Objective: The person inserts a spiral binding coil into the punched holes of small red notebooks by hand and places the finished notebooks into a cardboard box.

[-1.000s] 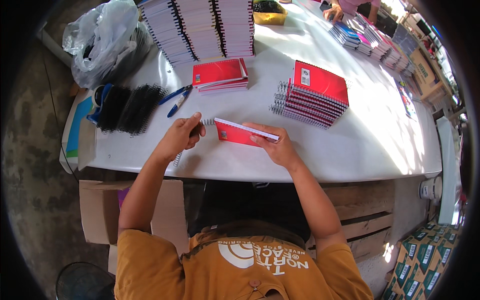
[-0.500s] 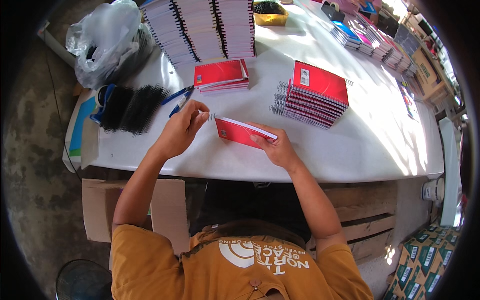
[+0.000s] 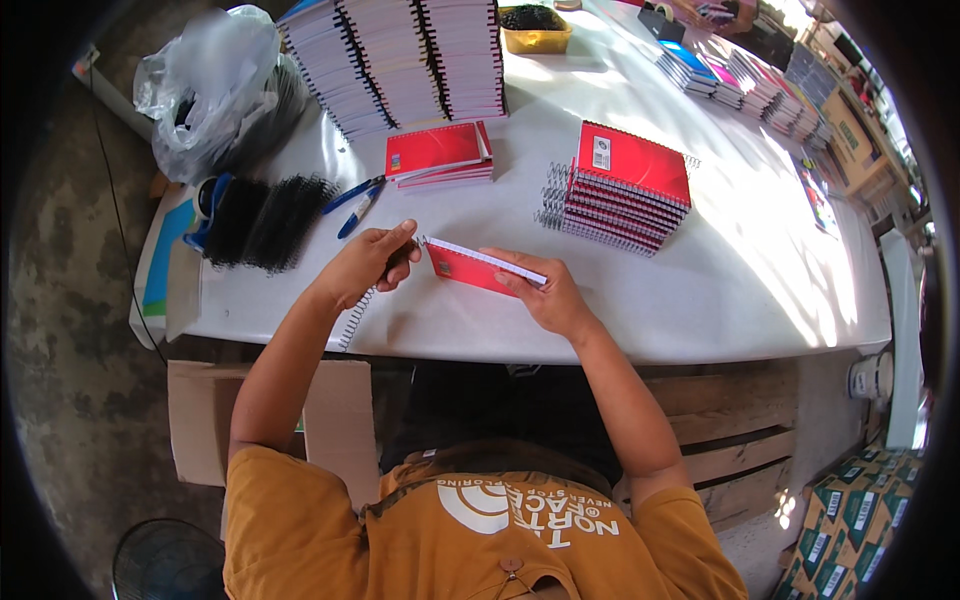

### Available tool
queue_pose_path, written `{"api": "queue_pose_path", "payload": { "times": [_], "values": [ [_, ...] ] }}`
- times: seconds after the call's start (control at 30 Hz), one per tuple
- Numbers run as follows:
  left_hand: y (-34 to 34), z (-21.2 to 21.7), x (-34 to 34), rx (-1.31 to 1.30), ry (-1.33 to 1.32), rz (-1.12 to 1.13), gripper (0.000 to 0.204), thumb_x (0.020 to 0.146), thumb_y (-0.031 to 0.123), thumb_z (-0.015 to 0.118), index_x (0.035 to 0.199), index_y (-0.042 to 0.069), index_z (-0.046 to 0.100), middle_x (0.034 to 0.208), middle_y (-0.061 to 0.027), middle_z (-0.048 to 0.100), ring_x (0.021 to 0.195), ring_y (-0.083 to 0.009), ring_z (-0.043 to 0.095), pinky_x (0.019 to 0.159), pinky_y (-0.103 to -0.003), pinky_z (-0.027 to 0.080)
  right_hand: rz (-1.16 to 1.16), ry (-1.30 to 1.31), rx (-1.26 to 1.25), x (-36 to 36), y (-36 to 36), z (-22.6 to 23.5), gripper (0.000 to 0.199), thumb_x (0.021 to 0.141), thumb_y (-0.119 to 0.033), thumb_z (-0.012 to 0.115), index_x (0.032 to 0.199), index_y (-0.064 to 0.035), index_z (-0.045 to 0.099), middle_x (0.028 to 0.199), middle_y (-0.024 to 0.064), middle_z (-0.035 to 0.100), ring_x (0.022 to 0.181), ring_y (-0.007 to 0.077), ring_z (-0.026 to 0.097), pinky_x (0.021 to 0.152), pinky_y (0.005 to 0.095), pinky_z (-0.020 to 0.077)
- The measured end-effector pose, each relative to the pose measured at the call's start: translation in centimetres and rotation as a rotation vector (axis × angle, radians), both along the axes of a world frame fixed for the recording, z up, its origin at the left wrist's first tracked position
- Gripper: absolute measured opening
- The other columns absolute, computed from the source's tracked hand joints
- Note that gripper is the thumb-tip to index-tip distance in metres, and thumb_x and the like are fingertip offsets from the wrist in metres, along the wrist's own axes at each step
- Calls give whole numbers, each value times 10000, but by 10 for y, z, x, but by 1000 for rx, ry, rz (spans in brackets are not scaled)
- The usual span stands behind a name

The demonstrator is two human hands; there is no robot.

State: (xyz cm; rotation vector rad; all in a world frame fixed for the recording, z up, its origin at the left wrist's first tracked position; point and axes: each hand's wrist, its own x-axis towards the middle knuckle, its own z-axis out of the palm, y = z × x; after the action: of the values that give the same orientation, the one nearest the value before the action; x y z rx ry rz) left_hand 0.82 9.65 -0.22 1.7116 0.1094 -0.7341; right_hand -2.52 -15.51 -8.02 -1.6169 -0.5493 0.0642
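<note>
My right hand [image 3: 550,296] grips a small red notebook [image 3: 466,272] by its right part, thumb on the front cover and its white page edge with punched holes facing up. My left hand [image 3: 368,264], fingers closed, holds a thin wire binding coil [image 3: 355,320]. One end of the coil meets the notebook's left corner, and the rest hangs below the hand toward the table's front edge. How far it runs through the holes cannot be made out. Behind the notebook lies a short stack of red notebooks [image 3: 432,150]. A taller stack of coil-bound red notebooks [image 3: 636,165] stands to the right.
Blue-handled pliers [image 3: 358,212] and a blue pen-like tool [image 3: 352,191] lie beside dark binding coils [image 3: 285,222]. A plastic bag [image 3: 205,90], tall ring-bound stacks [image 3: 400,70] and a yellow tub [image 3: 537,38] stand farther back. Another person's hands [image 3: 715,15] show far right.
My left hand has turned and shifted slightly down, and a length of coil now shows hanging beneath it. The notebook has moved slightly left in my right hand.
</note>
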Motion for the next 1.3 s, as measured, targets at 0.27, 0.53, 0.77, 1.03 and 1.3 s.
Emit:
{"api": "queue_pose_path", "payload": {
  "times": [0.27, 0.53, 0.77, 1.03, 1.3],
  "values": [
    [-12, 16, -8, 390, -806, -321, 252, 800, 152, 678, 1012, 71, 570, 906, -30, 590, 957, -176, 521, 825, -345, 401, -20, -47, 2, 0, 0, -2, 320, 861, -32, 573, 1178, -68, 590, 1100, 123, 642, 917, 172, 616, 837, 255, 455],
    [-29, -25, -29, 1153, -1610, -121, 987, 675, 612, 627, 1349, -36, 310, 1377, -277, 317, 1300, -443, 253, 1072, -535, 132, -93, -224, -82, -13, 6, -2, 319, 842, -18, 581, 1157, -65, 599, 1053, 150, 646, 913, 268, 642, 809, 290, 484],
    [-7, -54, -32, 1122, -1828, 234, 1092, 769, 757, 337, 1382, -121, 122, 1456, -320, 54, 1365, -451, 6, 1047, -589, -62, -93, -231, -35, -50, 23, -3, 359, 810, 21, 572, 1162, -49, 584, 1050, 177, 632, 920, 318, 628, 782, 315, 490],
    [-13, -49, -50, 1157, -1952, 177, 1170, 730, 786, 343, 1361, -167, 95, 1416, -383, 77, 1312, -560, -3, 1043, -603, -61, -153, -366, -67, -59, 30, -6, 329, 815, 36, 568, 1137, -29, 594, 1031, 160, 647, 886, 278, 651, 764, 293, 501],
    [-20, -106, -82, 954, -1837, -72, 1108, 777, 777, 224, 1345, -171, 151, 1403, -377, 152, 1339, -503, 47, 1045, -586, -67, -172, -259, -9, -67, 36, -16, 419, 778, 72, 545, 1180, -46, 562, 1055, 176, 627, 940, 321, 622, 797, 345, 501]
  ]
}}
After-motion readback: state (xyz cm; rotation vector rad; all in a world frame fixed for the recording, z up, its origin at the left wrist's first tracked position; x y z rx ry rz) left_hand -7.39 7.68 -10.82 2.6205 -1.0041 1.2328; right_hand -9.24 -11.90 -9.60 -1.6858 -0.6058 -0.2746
